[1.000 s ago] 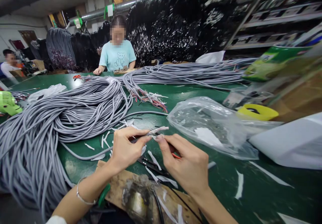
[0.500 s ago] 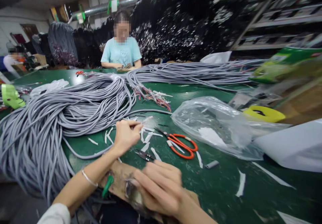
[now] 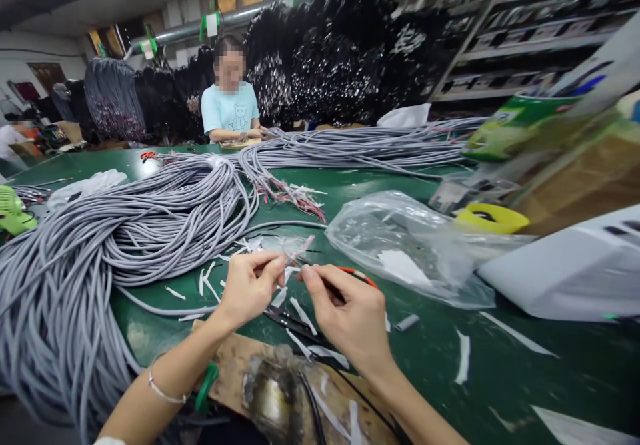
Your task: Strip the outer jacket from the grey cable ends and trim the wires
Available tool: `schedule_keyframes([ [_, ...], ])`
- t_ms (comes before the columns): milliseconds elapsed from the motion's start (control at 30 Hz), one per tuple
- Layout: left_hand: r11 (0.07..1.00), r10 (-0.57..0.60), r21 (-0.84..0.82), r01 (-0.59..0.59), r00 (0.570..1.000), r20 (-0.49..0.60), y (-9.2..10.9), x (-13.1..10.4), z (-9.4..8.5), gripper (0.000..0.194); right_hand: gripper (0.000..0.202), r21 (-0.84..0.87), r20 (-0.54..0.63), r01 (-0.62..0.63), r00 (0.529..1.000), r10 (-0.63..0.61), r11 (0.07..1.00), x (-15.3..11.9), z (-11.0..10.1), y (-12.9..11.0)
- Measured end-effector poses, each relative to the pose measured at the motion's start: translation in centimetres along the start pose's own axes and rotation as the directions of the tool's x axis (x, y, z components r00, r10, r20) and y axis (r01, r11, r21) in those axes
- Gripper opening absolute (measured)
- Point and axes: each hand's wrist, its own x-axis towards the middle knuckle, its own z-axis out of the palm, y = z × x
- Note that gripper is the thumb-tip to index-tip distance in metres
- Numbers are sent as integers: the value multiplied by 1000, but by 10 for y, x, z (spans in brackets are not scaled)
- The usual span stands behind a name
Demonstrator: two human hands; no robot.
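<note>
My left hand (image 3: 254, 285) is closed in a pinch above the table's near middle. Thin pale, slightly reddish material (image 3: 303, 248) shows at its fingertips; what exactly it grips is too small to tell. Close beside it, my right hand (image 3: 347, 308) also pinches, its fingertips almost meeting the left ones; its hold is hidden. Behind the right hand, orange-handled scissors (image 3: 364, 276) are mostly covered. Dark snips (image 3: 287, 322) lie below the hands. Nearer me is a wooden board (image 3: 233, 360) with a worn metal piece (image 3: 273, 398), a green ring (image 3: 206, 386) and black cables (image 3: 315, 408).
Grey cables (image 3: 165, 212) heap on the left; another bundle (image 3: 350, 145) crosses the back. A clear plastic bag (image 3: 400, 245), yellow tape roll (image 3: 493, 218) and white box (image 3: 570, 272) stand right. White strips (image 3: 464, 357) litter the green table (image 3: 430, 392). A co-worker (image 3: 231, 108) sits opposite.
My right hand has moved up and away from the metal piece on the board to meet my left fingertips. It now covers most of the orange scissors. The view has shifted slightly right.
</note>
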Motion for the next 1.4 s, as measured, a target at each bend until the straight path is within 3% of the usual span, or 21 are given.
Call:
schedule_keyframes([
  [267,996,-36,-87,33,999,-30,-1,-1,3,30,29,83,-4,-68,998,69,994,0,0,0],
  [433,988,-91,-117,97,994,58,-3,-4,7,33,31,272,87,-181,983,163,945,2,-1,-1],
  [533,991,83,104,-80,996,-29,-4,-5,7,24,30,248,85,-162,986,145,955,3,-1,-1],
  [633,864,385,381,-329,919,-79,-3,-6,8,15,27,51,-17,-28,999,29,998,2,-1,-1],
  [733,778,489,488,-396,869,-74,-2,-10,10,17,19,-169,-125,191,969,-214,967,-1,-1,1],
  [900,777,409,558,-293,908,-93,-5,-8,9,21,9,-240,-151,409,880,-450,880,-10,-2,-8],
  [1033,836,161,548,-25,966,-203,-14,6,-4,16,14,17,-44,655,755,-654,755,-21,1,-20],
  [1067,856,125,517,4,969,-214,-15,8,-6,15,16,34,-96,650,758,-645,759,-21,2,-19],
  [1133,882,130,471,-31,975,-180,-13,9,-8,16,16,-79,-64,411,907,-416,908,-15,2,-10],
  [1200,880,185,463,-111,976,-117,-9,6,-7,20,18,-227,-66,216,969,-236,950,-6,-1,2],
  [1267,865,233,469,-176,970,-65,-4,2,-5,23,24,-326,-78,135,983,-169,936,2,-4,12],
  [1400,858,269,459,-231,963,-19,1,-2,-4,25,25,-329,-70,167,977,-201,929,7,-8,15],
])
